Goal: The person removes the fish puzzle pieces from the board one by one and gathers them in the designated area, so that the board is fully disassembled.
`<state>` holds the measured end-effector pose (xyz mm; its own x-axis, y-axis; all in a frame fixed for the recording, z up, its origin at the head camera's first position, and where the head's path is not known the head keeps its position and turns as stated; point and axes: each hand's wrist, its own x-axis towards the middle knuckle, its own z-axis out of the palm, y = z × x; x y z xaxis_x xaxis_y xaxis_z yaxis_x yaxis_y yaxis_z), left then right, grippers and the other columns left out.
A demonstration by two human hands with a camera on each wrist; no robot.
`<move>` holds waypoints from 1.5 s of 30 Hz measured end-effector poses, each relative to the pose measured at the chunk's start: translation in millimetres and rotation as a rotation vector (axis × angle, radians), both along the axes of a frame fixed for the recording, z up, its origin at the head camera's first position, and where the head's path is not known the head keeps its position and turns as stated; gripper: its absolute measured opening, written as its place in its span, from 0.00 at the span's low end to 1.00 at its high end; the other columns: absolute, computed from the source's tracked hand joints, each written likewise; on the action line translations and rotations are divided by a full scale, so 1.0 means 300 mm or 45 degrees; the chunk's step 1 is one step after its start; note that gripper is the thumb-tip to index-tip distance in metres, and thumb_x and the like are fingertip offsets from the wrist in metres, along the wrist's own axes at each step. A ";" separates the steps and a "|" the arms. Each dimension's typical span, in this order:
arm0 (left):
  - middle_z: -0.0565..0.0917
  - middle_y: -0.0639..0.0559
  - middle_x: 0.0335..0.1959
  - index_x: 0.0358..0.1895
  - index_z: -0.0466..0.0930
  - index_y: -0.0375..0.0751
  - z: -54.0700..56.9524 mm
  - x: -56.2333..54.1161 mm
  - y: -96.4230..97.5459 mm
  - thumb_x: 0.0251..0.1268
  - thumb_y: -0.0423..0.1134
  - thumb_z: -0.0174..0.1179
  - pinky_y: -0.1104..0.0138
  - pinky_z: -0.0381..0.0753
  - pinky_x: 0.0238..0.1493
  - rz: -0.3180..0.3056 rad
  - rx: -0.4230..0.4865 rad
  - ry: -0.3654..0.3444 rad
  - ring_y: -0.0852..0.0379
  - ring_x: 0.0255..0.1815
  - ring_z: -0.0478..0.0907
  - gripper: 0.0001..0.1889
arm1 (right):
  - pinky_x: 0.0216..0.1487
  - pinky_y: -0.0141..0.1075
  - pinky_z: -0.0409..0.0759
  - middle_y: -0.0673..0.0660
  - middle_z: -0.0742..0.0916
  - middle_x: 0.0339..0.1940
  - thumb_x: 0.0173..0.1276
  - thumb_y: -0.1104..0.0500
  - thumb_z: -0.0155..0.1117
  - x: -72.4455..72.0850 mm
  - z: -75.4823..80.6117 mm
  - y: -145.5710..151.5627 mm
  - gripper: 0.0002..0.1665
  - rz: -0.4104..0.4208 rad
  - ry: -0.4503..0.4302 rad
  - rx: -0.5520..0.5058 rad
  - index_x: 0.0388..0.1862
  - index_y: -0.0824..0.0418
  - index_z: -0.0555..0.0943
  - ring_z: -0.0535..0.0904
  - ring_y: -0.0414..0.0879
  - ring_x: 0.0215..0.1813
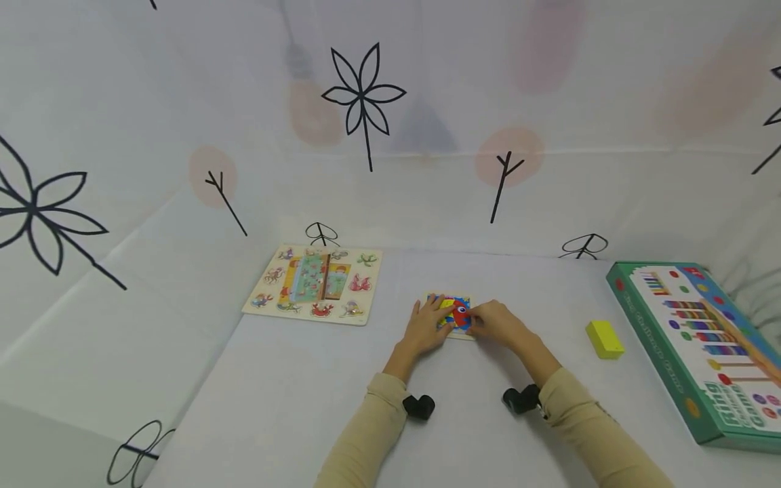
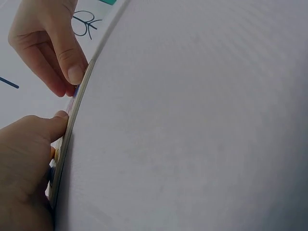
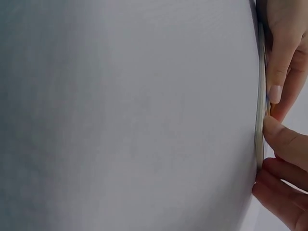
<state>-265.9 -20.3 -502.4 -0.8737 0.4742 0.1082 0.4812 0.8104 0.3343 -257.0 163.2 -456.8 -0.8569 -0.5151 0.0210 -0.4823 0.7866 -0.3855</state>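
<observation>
A small puzzle board [image 1: 460,335] lies flat on the white table, with a red animal-shaped piece [image 1: 460,316] with a round eye on a blue ground. My left hand [image 1: 425,325] rests over the board's left part, fingers spread, thumb reaching toward the red piece; the palm hides that side, where some yellow shows. From the right, my right hand [image 1: 499,324] pinches the board's edge, thumb on top and fingers at its end. Seen edge-on in the left wrist view, the board [image 2: 61,159] has coloured pieces standing slightly proud of it.
A larger wooden puzzle board [image 1: 314,285] with sea-animal pictures lies at the back left. To the right are a yellow block [image 1: 605,339] and a big green-edged game box [image 1: 702,352]. Behind the table hangs a white patterned cloth [image 1: 421,190].
</observation>
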 end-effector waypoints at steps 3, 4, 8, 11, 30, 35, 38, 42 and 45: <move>0.64 0.49 0.71 0.66 0.70 0.50 -0.007 -0.005 -0.002 0.69 0.48 0.49 0.48 0.50 0.71 0.001 -0.006 0.008 0.48 0.74 0.54 0.23 | 0.24 0.30 0.63 0.53 0.79 0.21 0.56 0.62 0.70 0.004 -0.003 -0.005 0.19 0.006 0.002 0.019 0.43 0.74 0.82 0.65 0.41 0.23; 0.64 0.49 0.71 0.65 0.71 0.50 -0.008 -0.006 -0.002 0.69 0.48 0.49 0.48 0.50 0.71 0.000 -0.003 0.007 0.48 0.74 0.54 0.23 | 0.23 0.30 0.62 0.51 0.77 0.20 0.56 0.63 0.70 0.006 -0.005 -0.006 0.18 0.004 0.012 0.022 0.43 0.73 0.82 0.65 0.41 0.23; 0.64 0.49 0.71 0.65 0.71 0.50 -0.006 -0.005 -0.005 0.68 0.48 0.50 0.47 0.51 0.71 0.001 0.017 0.001 0.48 0.73 0.54 0.23 | 0.22 0.29 0.64 0.50 0.78 0.19 0.56 0.63 0.70 0.010 -0.016 -0.011 0.15 0.039 0.078 0.056 0.41 0.70 0.83 0.66 0.40 0.22; 0.65 0.49 0.70 0.64 0.72 0.50 -0.003 -0.001 -0.005 0.67 0.47 0.51 0.48 0.51 0.71 0.008 0.028 -0.002 0.49 0.73 0.55 0.23 | 0.25 0.33 0.73 0.54 0.83 0.23 0.58 0.64 0.68 0.011 -0.025 -0.011 0.13 0.060 0.121 0.083 0.41 0.70 0.82 0.72 0.43 0.24; 0.65 0.49 0.70 0.64 0.73 0.50 0.001 0.007 -0.002 0.67 0.48 0.51 0.48 0.52 0.71 0.007 0.024 0.014 0.49 0.73 0.55 0.23 | 0.36 0.42 0.81 0.62 0.87 0.34 0.56 0.63 0.70 0.014 -0.024 0.019 0.19 0.037 0.073 -0.048 0.43 0.74 0.82 0.80 0.47 0.32; 0.66 0.49 0.70 0.64 0.73 0.50 0.003 0.011 -0.003 0.67 0.47 0.51 0.48 0.51 0.71 0.009 0.046 -0.006 0.49 0.73 0.55 0.23 | 0.31 0.36 0.77 0.58 0.87 0.30 0.55 0.61 0.71 0.012 -0.016 0.011 0.18 0.003 0.039 -0.029 0.43 0.72 0.83 0.75 0.42 0.28; 0.66 0.49 0.69 0.64 0.73 0.49 0.005 0.012 -0.003 0.67 0.47 0.52 0.47 0.51 0.71 0.008 0.062 -0.009 0.48 0.73 0.56 0.22 | 0.26 0.33 0.72 0.56 0.85 0.26 0.55 0.63 0.71 0.012 -0.008 0.003 0.18 0.016 0.019 -0.002 0.43 0.72 0.83 0.71 0.42 0.25; 0.66 0.49 0.69 0.64 0.73 0.49 0.006 0.012 -0.002 0.67 0.47 0.51 0.47 0.52 0.71 0.010 0.047 0.000 0.48 0.73 0.56 0.22 | 0.24 0.31 0.69 0.55 0.84 0.24 0.55 0.64 0.70 0.013 -0.012 -0.004 0.16 0.073 0.070 0.043 0.42 0.70 0.83 0.70 0.41 0.22; 0.66 0.50 0.70 0.64 0.73 0.50 0.007 0.010 -0.003 0.67 0.48 0.51 0.48 0.52 0.71 0.016 0.028 0.004 0.49 0.73 0.56 0.23 | 0.27 0.35 0.76 0.57 0.86 0.27 0.55 0.65 0.70 0.020 -0.022 -0.005 0.13 0.128 0.190 0.076 0.40 0.69 0.82 0.76 0.45 0.25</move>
